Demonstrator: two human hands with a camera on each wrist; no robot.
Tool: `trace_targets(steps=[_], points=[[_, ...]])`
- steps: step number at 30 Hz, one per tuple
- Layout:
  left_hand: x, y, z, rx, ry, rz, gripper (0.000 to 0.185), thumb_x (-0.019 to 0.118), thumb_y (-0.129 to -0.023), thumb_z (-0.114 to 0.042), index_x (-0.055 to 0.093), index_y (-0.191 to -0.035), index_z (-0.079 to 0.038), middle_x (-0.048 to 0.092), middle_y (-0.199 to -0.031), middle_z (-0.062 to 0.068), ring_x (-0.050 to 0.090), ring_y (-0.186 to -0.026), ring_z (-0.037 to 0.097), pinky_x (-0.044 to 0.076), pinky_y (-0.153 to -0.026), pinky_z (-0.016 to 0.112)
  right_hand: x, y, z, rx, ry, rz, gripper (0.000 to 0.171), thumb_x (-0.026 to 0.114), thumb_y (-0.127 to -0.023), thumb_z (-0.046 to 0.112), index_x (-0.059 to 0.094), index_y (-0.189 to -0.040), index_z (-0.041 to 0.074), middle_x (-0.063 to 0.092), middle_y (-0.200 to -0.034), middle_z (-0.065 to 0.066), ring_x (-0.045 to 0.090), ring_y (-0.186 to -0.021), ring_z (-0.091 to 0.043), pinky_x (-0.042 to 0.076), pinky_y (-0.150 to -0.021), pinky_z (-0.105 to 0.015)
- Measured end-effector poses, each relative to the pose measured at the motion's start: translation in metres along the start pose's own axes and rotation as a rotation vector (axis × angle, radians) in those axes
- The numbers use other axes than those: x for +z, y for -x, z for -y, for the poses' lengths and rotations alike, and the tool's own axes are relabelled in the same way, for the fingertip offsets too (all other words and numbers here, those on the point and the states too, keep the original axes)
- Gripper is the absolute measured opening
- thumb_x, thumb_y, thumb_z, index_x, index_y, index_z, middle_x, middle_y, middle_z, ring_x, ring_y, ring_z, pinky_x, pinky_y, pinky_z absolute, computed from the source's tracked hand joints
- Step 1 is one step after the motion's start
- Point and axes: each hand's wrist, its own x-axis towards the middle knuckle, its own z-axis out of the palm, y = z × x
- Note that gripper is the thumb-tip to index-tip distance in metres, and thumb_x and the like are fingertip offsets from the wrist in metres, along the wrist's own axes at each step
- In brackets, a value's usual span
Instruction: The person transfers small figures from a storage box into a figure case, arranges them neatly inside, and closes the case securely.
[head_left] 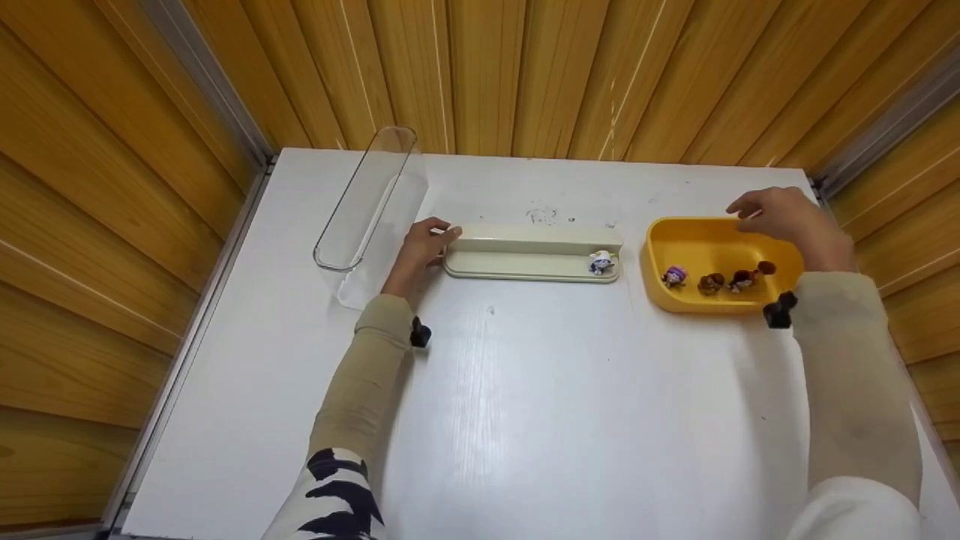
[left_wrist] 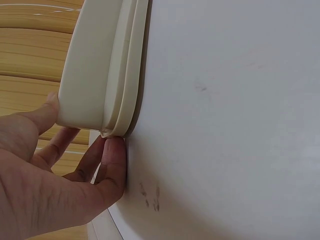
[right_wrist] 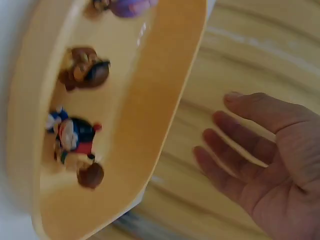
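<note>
— Hands first: where are they?

— Left hand (head_left: 421, 247) steadies the left end of the cream stand (head_left: 534, 253), thumb and fingers curled round its end, the thumb tip pressed to the tabletop (head_left: 525, 390) under the base edge. Right hand (head_left: 784, 217) hovers over the far rim of the yellow tray (head_left: 660, 292), fingers loose and apart, holding nothing.

— And the little figures?

— One white figure (head_left: 601, 262) stands on the stand's lower ledge, at its right end. Four more lie in the tray: a purple one (head_left: 673, 277), a brown one (head_left: 711, 283), a dark blue and red one (head_left: 742, 280) and a small brown one (head_left: 766, 267).

— How would you go about the pick?

— I'd judge it best to come down with thumb and forefinger on a single figure, pinching its body, not its head. They lie close together, so a broad reach could knock neighbours about. Keep the left hand firm on the stand so it doesn't slide.

— Anything else nearby?

— Only a clear cover (head_left: 364, 202) to the left, lying apart from the stand.
</note>
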Motion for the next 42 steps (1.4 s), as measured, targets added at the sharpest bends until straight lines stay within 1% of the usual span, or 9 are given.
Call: trace_targets(steps=[3, 6, 10, 12, 18, 27, 30, 34, 42], points=[[-0.002, 0.000, 0.000, -0.005, -0.010, -0.004, 0.039, 0.068, -0.100, -0.029, 0.061, -0.128, -0.003, 0.059, -0.108, 0.009, 0.055, -0.093, 0.020, 0.056, -0.090, 0.042, -0.004, 0.002, -0.025, 0.064, -0.063, 0.065, 0.041, 0.052, -0.107, 0.014, 0.048, -0.142, -0.009, 0.046, -0.138, -0.040, 0.049, -0.118, -0.058, 0.041, -0.101, -0.069], [-0.004, -0.001, 0.000, -0.011, -0.009, -0.009, 0.040, 0.069, -0.100, -0.030, 0.061, -0.128, -0.003, 0.059, -0.107, 0.008, 0.055, -0.093, 0.021, 0.055, -0.089, 0.042, 0.003, 0.003, -0.044, 0.142, -0.152, 0.109, 0.049, 0.054, -0.107, 0.020, 0.044, -0.144, -0.010, 0.039, -0.142, -0.040, 0.046, -0.121, -0.058, 0.040, -0.104, -0.068], [-0.003, -0.002, 0.002, -0.014, -0.010, -0.004, 0.040, 0.070, -0.099, -0.031, 0.061, -0.128, -0.004, 0.058, -0.109, 0.009, 0.056, -0.094, 0.021, 0.055, -0.089, 0.041, 0.015, 0.006, -0.056, 0.231, -0.252, 0.154, 0.053, 0.056, -0.106, 0.020, 0.041, -0.146, -0.011, 0.037, -0.143, -0.039, 0.042, -0.125, -0.056, 0.037, -0.108, -0.066], [-0.002, -0.002, 0.003, -0.023, -0.008, 0.000, 0.040, 0.070, -0.099, -0.031, 0.062, -0.128, -0.005, 0.058, -0.110, 0.009, 0.056, -0.095, 0.021, 0.055, -0.090, 0.041, 0.019, 0.006, -0.059, 0.258, -0.252, 0.169, 0.054, 0.058, -0.105, 0.020, 0.041, -0.146, -0.011, 0.040, -0.141, -0.039, 0.044, -0.122, -0.054, 0.040, -0.106, -0.065], [-0.001, -0.003, 0.002, -0.038, 0.003, 0.010, 0.039, 0.070, -0.099, -0.032, 0.062, -0.128, -0.006, 0.057, -0.115, 0.010, 0.056, -0.096, 0.020, 0.054, -0.092, 0.040, 0.022, 0.006, -0.064, 0.266, -0.171, 0.199, 0.057, 0.060, -0.104, 0.022, 0.042, -0.143, -0.015, 0.046, -0.134, -0.040, 0.050, -0.112, -0.051, 0.050, -0.096, -0.058], [-0.001, -0.004, 0.003, -0.045, -0.019, 0.006, 0.040, 0.069, -0.100, -0.032, 0.061, -0.129, -0.006, 0.058, -0.116, 0.010, 0.057, -0.095, 0.020, 0.055, -0.090, 0.040, 0.023, 0.009, -0.068, 0.284, -0.200, 0.160, 0.058, 0.061, -0.104, 0.028, 0.045, -0.142, -0.013, 0.042, -0.137, -0.039, 0.049, -0.113, -0.050, 0.048, -0.099, -0.059], [-0.002, -0.004, 0.002, -0.043, -0.014, 0.009, 0.039, 0.069, -0.099, -0.032, 0.061, -0.128, -0.006, 0.058, -0.114, 0.009, 0.056, -0.094, 0.019, 0.055, -0.090, 0.040, 0.024, 0.009, -0.070, 0.284, -0.208, 0.152, 0.060, 0.060, -0.104, 0.033, 0.047, -0.142, -0.012, 0.046, -0.134, -0.038, 0.051, -0.110, -0.047, 0.052, -0.095, -0.054], [-0.002, -0.004, 0.003, -0.031, -0.005, 0.010, 0.038, 0.070, -0.099, -0.031, 0.062, -0.126, -0.006, 0.058, -0.112, 0.009, 0.056, -0.094, 0.020, 0.055, -0.090, 0.041, 0.023, 0.007, -0.073, 0.257, -0.190, 0.139, 0.058, 0.060, -0.104, 0.032, 0.051, -0.137, -0.014, 0.058, -0.123, -0.034, 0.056, -0.102, -0.040, 0.055, -0.084, -0.044], [-0.003, -0.003, 0.003, -0.024, -0.010, 0.014, 0.039, 0.069, -0.099, -0.031, 0.061, -0.128, -0.005, 0.058, -0.114, 0.010, 0.056, -0.095, 0.020, 0.055, -0.091, 0.041, 0.023, 0.005, -0.073, 0.224, -0.181, 0.143, 0.053, 0.060, -0.104, 0.028, 0.053, -0.134, -0.015, 0.063, -0.116, -0.031, 0.061, -0.098, -0.037, 0.054, -0.092, -0.052]])
